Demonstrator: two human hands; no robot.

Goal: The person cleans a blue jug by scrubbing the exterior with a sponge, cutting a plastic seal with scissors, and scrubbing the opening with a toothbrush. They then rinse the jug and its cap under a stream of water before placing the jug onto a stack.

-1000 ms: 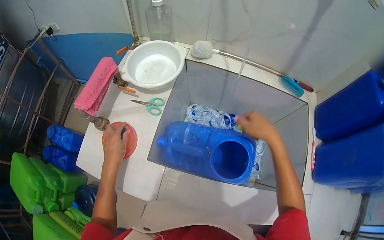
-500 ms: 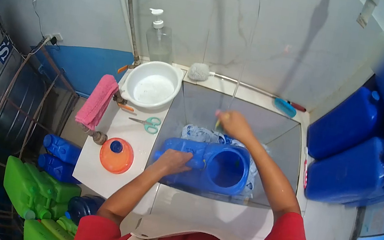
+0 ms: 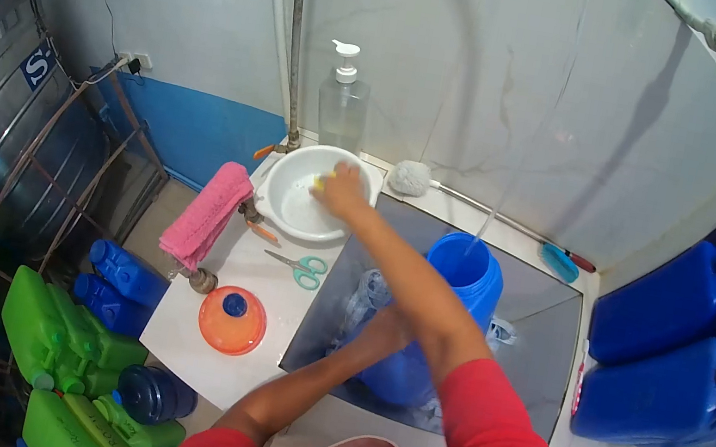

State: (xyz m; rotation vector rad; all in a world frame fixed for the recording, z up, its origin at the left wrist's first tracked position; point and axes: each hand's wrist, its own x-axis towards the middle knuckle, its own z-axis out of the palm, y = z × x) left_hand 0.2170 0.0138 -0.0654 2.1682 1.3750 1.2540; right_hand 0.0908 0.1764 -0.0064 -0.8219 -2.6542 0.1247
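A blue plastic jug (image 3: 460,287) stands tilted in the grey sink basin (image 3: 547,333), its wide round mouth facing up. A thin stream of water runs down to that mouth. My left hand (image 3: 390,330) grips the jug's side, its fingers partly hidden by my right forearm. My right hand (image 3: 346,192) is over the white plastic basin (image 3: 298,219), closed on a small yellow thing (image 3: 320,184), blurred and too small to name. Crumpled clear and blue-printed plastic (image 3: 365,295) lies in the sink around the jug.
On the counter are scissors (image 3: 306,272), an orange jug (image 3: 231,325), a pump bottle (image 3: 341,113) and a pink towel (image 3: 208,214) over a pipe. A long-handled brush (image 3: 410,178) and a blue brush (image 3: 560,263) lie along the ledge. Blue jugs (image 3: 655,388) stand at right, green ones (image 3: 34,317) at left.
My right hand has moved left from above the sink to the white basin. The blue jug has turned from lying on its side to mouth up, with my left hand still on it.
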